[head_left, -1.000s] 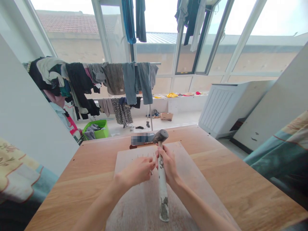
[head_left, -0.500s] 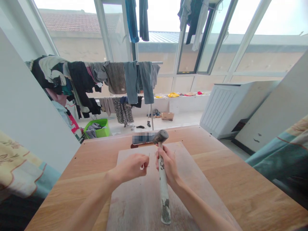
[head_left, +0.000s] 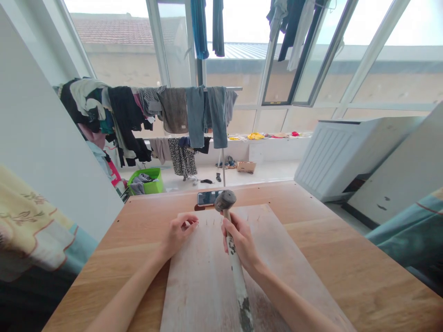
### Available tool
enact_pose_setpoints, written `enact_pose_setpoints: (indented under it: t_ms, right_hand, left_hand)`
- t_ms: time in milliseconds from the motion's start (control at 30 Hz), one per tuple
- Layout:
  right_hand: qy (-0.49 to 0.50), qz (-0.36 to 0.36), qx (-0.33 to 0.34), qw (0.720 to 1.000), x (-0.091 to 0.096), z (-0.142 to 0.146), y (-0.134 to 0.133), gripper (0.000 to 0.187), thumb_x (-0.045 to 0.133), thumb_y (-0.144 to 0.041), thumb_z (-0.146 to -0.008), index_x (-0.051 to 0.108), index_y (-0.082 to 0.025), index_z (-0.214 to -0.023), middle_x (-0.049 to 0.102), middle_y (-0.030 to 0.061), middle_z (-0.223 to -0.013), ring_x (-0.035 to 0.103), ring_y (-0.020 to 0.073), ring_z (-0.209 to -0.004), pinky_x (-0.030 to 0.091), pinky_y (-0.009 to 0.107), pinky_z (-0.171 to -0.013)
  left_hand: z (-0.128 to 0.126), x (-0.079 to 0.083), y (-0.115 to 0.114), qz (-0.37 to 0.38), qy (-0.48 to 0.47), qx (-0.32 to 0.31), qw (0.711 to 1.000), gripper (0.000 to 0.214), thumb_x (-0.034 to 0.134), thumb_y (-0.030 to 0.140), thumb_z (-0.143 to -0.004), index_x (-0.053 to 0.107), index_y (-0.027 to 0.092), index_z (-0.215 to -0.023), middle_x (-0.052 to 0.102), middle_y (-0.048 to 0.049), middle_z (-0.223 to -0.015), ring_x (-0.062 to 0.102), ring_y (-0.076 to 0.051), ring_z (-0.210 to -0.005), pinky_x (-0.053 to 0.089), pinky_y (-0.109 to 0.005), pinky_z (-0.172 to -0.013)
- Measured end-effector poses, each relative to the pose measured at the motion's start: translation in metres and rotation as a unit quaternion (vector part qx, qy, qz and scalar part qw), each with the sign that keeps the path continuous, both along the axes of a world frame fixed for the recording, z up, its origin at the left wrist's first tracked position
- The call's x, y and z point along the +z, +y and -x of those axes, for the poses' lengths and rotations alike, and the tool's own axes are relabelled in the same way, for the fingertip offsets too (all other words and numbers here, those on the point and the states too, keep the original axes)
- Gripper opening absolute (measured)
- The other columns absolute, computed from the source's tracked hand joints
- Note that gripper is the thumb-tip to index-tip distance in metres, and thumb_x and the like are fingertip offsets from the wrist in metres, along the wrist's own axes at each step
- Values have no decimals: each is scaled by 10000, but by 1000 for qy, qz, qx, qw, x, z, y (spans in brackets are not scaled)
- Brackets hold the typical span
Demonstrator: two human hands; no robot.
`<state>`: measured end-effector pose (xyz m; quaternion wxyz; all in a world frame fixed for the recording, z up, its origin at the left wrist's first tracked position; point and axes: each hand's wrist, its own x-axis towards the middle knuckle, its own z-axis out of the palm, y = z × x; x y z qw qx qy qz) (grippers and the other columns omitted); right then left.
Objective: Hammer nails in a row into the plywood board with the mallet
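Note:
My right hand (head_left: 240,237) is wrapped round the pale, worn handle of a hammer (head_left: 225,201), close below its dark head. The head is raised over the far part of a pale wooden board (head_left: 204,286), and the handle slants back toward me. Several thin nails (head_left: 213,222) stand upright in a row along the board's far edge, some partly behind the hammer. By the board's far left corner, my left hand (head_left: 180,234) has thumb and fingertips pinched together. Whatever sits between those fingertips is too small to make out.
The board lies on a wood-grain table (head_left: 332,240). Beyond its far edge lies a phone (head_left: 207,198) on the table. A laundry rack (head_left: 235,88) hung with clothes, a green basket (head_left: 154,183) and a white cabinet (head_left: 321,157) stand past the table. Curtains (head_left: 31,226) flank both sides.
My left hand has moved left, away from the hammer, to the board's far left corner. The hammer head has tipped slightly left in my right hand. The view has shifted a little.

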<state>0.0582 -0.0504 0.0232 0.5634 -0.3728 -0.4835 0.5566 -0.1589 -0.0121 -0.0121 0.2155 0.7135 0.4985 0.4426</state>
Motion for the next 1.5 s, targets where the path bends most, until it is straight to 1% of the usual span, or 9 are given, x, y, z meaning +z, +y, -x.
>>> enact_pose_setpoints:
  t_ms: [167, 267, 400, 567, 867, 1200, 1333, 1433, 1500]
  right_hand:
    - [-5, -2, 33, 999, -4, 7, -1, 276, 629, -475, -888, 555, -209, -874, 502, -94, -632, 459, 47, -315, 350, 165, -289]
    - [-10, 1, 47, 999, -3, 9, -2, 292, 629, -477, -890, 537, -208, -826, 505, -89, -637, 465, 45, -321, 354, 163, -297]
    - [-18, 18, 60, 998, 7, 11, -3, 309, 636, -466, -884, 516, -205, -770, 508, -84, -637, 466, 43, -332, 365, 159, -308]
    - [-18, 51, 78, 995, 18, 19, -3, 257, 610, -437, -891, 539, -200, -821, 537, -76, -659, 487, 45, -336, 348, 152, -306]
    - [-30, 33, 107, 993, -6, 38, -5, 323, 635, -513, -864, 583, -195, -889, 508, -87, -626, 467, 52, -336, 401, 160, -299]
    - [-52, 30, 110, 992, -9, 41, -9, 238, 663, -423, -869, 619, -189, -867, 531, -72, -628, 440, 55, -357, 408, 167, -306]
    - [-18, 59, 119, 991, -1, 40, -13, 310, 682, -486, -839, 609, -185, -843, 564, -59, -610, 463, 75, -352, 376, 188, -321]
    - [25, 74, 89, 993, 13, 28, -26, 335, 582, -535, -911, 603, -201, -933, 626, -21, -705, 564, 100, -507, 431, 185, -441]
    - [46, 91, 61, 993, 20, 12, -39, 359, 576, -559, -928, 611, -212, -1013, 649, -5, -783, 573, 101, -605, 433, 166, -492]
  left_hand:
    - [0, -1, 2, -10, 11, -24, 1000, 124, 607, 271, -828, 710, 202, -840, 728, -14, -821, 618, -139, -684, 501, -249, -662]
    - [0, -3, 2, -11, 9, -24, 1000, 107, 624, 266, -809, 710, 205, -824, 729, -14, -813, 639, -148, -702, 513, -260, -676]
    - [0, -5, 5, 11, -22, -8, 1000, 143, 645, 290, -793, 706, 207, -892, 760, -15, -827, 684, -162, -706, 539, -278, -685]
    - [-1, -6, 7, 23, -32, -14, 999, 175, 648, 307, -787, 695, 205, -922, 778, -21, -839, 719, -178, -760, 550, -281, -689]
    - [-2, 0, 4, 36, -44, -38, 998, 230, 628, 296, -807, 694, 208, -1009, 784, -22, -871, 697, -166, -720, 545, -275, -676]
    - [2, -1, 5, 22, -15, -37, 999, 167, 590, 230, -782, 684, 197, -916, 747, -2, -810, 659, -146, -678, 513, -236, -638]
    - [2, -4, 6, 17, -21, -48, 998, 195, 587, 224, -792, 672, 194, -964, 745, -5, -815, 670, -146, -702, 526, -236, -645]
    - [0, -5, 5, 9, -14, -36, 999, 330, 679, 284, -783, 661, 198, -1101, 758, -29, -921, 675, -158, -761, 564, -275, -727]
    - [0, -6, 5, 7, -2, -24, 1000, 374, 722, 308, -767, 661, 205, -1121, 753, -42, -985, 667, -159, -779, 575, -292, -754]
